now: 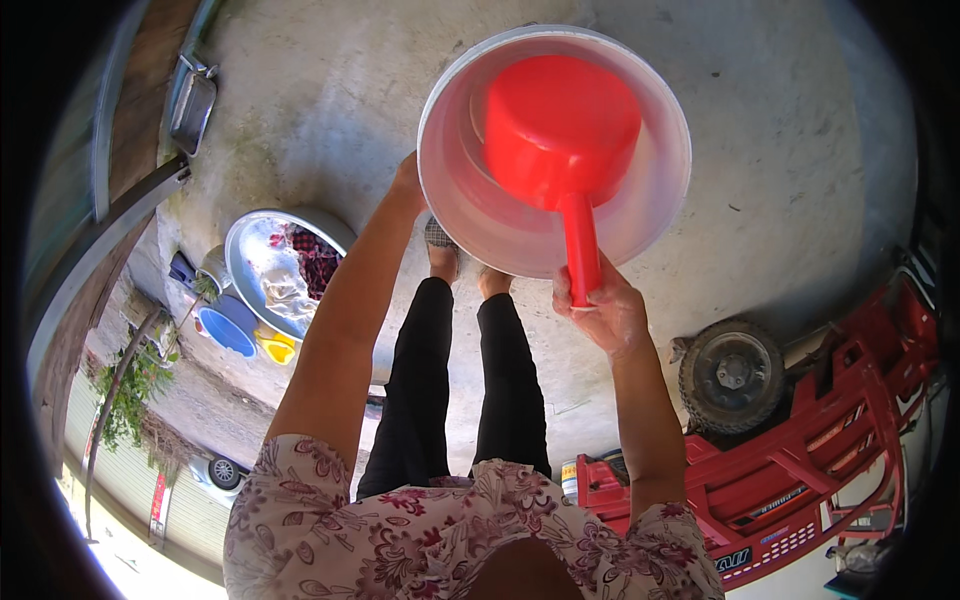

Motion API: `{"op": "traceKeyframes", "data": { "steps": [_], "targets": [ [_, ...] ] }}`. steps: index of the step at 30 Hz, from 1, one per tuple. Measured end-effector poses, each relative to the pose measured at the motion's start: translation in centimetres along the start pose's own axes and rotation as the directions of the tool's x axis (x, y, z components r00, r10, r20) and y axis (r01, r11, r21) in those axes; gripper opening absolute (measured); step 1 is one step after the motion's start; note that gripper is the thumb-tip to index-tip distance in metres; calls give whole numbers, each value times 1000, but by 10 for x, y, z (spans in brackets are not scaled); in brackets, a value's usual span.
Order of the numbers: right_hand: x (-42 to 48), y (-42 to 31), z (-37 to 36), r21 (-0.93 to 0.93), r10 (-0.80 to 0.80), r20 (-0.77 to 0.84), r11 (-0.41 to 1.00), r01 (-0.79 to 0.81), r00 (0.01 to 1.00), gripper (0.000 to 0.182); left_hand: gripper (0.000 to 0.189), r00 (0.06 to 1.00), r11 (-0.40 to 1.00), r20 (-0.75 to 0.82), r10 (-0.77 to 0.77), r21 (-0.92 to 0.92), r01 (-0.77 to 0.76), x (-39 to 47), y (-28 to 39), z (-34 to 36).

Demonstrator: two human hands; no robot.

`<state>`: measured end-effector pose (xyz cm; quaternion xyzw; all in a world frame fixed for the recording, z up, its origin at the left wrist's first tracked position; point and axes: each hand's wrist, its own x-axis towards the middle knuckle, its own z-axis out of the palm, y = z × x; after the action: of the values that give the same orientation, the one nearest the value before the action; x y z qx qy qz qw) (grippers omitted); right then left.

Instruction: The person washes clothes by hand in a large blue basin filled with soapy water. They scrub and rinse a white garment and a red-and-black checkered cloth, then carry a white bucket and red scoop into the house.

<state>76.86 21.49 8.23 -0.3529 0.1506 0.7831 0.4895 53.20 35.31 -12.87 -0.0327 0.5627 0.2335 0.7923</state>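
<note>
A white plastic bucket (457, 199) is held up in front of me, its mouth turned towards my view. Inside it I see a red plastic water dipper (562, 127) with its bottom facing me. My right hand (611, 311) is closed around the dipper's handle, which sticks out past the near rim. At the bucket's left side is my left hand (410, 180), supporting it. The fingers of that hand are hidden behind the bucket wall.
On the concrete floor at left stands a large metal basin (234, 259) with clothes in it. Beside it are a blue basin (229, 330) and a yellow plastic vessel (277, 347). A red vehicle (787, 457) with a knobbly tyre (731, 375) is at right. A metal tray (193, 112) lies upper left.
</note>
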Motion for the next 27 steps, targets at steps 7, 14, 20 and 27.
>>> {"op": "traceKeyframes", "data": {
  "steps": [7,14,20,27],
  "targets": [
    [-95,47,10,-80,33,-277,995,-58,960,38,12,994,988,-98,41,149,-26,-63,29,-3],
    [-177,76,28,-386,-5,-355,911,-142,935,46,13,997,992,58,50,117,-56,-160,45,29],
    [-221,83,47,-414,-120,-371,909,-49,921,45,9,970,999,241,27,-35,-19,-228,46,85],
    [-239,75,83,-413,-236,-350,908,77,906,43,13,969,956,219,115,241,-168,-308,32,121]
  ]
}}
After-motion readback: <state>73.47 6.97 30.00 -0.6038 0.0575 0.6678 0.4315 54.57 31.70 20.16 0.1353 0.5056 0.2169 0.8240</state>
